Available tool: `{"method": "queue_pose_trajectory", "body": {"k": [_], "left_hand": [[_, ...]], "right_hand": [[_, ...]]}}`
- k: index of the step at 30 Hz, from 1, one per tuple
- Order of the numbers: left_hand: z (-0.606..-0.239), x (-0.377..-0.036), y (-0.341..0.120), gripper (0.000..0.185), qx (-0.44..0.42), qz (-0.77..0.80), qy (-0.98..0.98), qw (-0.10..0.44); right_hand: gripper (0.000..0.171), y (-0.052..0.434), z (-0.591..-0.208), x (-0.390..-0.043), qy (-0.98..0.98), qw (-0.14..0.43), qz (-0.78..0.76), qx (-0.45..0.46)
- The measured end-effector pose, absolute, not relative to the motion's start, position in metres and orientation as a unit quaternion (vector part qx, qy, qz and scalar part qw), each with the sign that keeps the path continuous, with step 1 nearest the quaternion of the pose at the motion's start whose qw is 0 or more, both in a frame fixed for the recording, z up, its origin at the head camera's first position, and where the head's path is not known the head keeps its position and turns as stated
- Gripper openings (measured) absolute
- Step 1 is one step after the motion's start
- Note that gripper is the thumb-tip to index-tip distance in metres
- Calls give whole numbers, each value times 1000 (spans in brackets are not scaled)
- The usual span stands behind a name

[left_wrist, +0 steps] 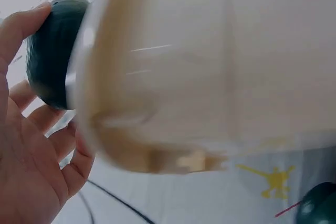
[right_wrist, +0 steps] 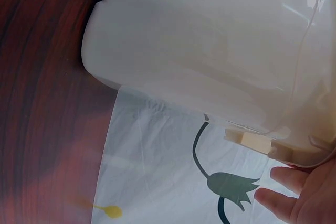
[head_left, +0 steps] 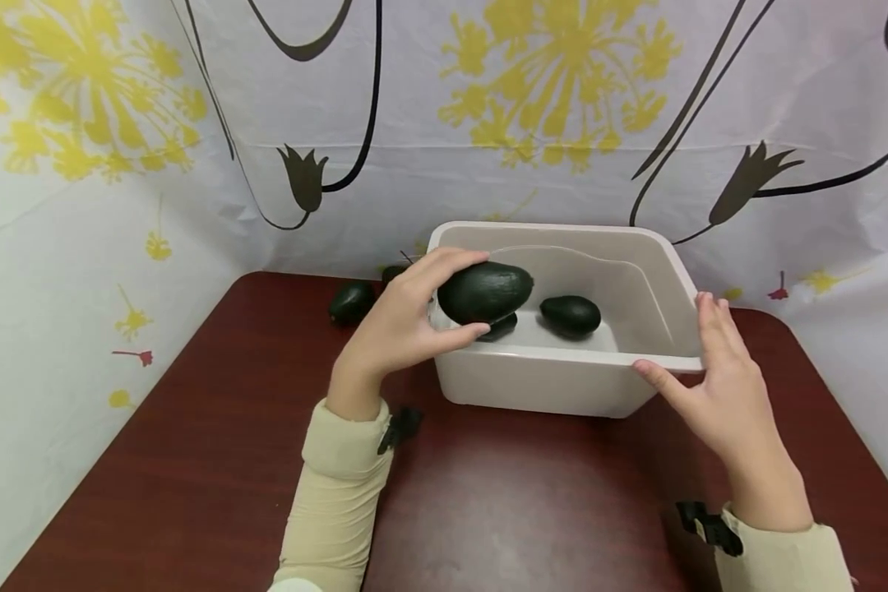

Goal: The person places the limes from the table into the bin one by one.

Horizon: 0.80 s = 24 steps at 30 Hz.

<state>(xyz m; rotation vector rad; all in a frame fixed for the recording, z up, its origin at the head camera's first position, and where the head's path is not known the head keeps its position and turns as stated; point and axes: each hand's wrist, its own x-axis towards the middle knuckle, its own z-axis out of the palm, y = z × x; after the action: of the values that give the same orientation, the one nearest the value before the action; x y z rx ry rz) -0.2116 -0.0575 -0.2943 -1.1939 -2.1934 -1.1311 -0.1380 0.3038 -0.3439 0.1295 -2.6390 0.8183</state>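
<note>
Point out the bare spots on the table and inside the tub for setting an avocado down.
Bare table lies between the sleeves, in front of the tub, and along its left edge. In the tub, the floor right of the avocado is free; its left end is crowded.

The tub [head_left: 562,382] stands on the desk [head_left: 215,460], right of centre toward the far edge. One avocado [head_left: 571,315] lies inside the tub. The left hand [head_left: 400,325] holds a second avocado [head_left: 484,292] over the tub's left rim. The right hand [head_left: 721,390] rests at the tub's near right corner. A third avocado [head_left: 351,302] lies on the desk, left of the tub.
</note>
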Motion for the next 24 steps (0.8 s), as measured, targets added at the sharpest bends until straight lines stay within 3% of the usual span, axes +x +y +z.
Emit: {"method": "queue_pose_trajectory", "body": {"k": [16,24], "left_hand": [[-319,-227,-43,67,-386,-385,-823,160],[-318,-215,-51,57,-356,-383,-837,159]], "right_hand": [[102,305,-345,-140,-939,182,288,44],[101,306,-345,-141,-940,177,287,43]]}}
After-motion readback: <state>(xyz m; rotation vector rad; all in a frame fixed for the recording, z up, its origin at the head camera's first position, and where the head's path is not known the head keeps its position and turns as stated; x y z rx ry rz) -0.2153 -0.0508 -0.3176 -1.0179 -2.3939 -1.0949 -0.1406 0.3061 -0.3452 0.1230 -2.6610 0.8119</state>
